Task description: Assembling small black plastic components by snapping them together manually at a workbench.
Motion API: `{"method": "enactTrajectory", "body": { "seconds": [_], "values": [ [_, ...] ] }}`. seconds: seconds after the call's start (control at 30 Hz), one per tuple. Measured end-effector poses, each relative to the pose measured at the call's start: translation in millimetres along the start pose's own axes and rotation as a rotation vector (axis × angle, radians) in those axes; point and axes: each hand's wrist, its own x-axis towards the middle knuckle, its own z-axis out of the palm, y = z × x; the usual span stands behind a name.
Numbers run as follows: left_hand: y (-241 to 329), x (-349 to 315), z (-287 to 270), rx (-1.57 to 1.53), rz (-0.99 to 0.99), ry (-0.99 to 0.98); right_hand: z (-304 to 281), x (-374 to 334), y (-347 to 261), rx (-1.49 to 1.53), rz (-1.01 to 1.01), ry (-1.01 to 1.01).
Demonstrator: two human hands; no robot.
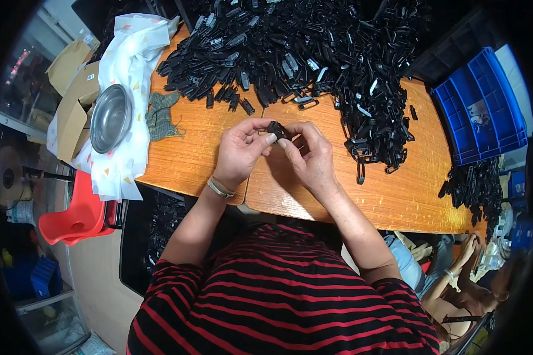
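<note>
Both my hands meet over the middle of the wooden table [219, 165], above its near edge. Between their fingertips is a small black plastic piece [276, 129], its exact kind partly covered by the fingers. My left hand [243, 151] pinches it from the left, thumb on the near side. From the right, my right hand [311, 157] grips the same piece with thumb and bent fingers. Beyond the hands lies a big heap of black plastic parts [278, 53], some with shiny or oblong open frames. A few loose black parts [247, 106] lie at the heap's near edge.
At left, a metal bowl [111, 118] rests on a patterned white sheet [127, 59], beside a grey-green cloth [163, 115]. A blue crate [482, 109] stands at right, with more black parts below it. A red chair [77, 213] is at left; another person [456, 290] sits at lower right.
</note>
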Motion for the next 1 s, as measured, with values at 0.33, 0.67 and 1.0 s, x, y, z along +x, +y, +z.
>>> {"method": "enactTrajectory", "body": {
  "seconds": [0.33, 0.67, 1.0],
  "values": [
    [-6.2, -21.4, 22.0, 0.024, -0.010, 0.115, 6.6, -12.6, -4.3, -0.230, -0.152, 0.037],
    [-5.6, -30.0, 28.0, -0.233, -0.042, 0.067, 21.0, -36.0, -14.6, -0.073, 0.077, -0.088],
    [36.2, -92.8, -77.7, 0.310, -0.325, 0.113, -67.8, -63.3, -2.6, -0.352, -0.063, -0.164]
  ]
}}
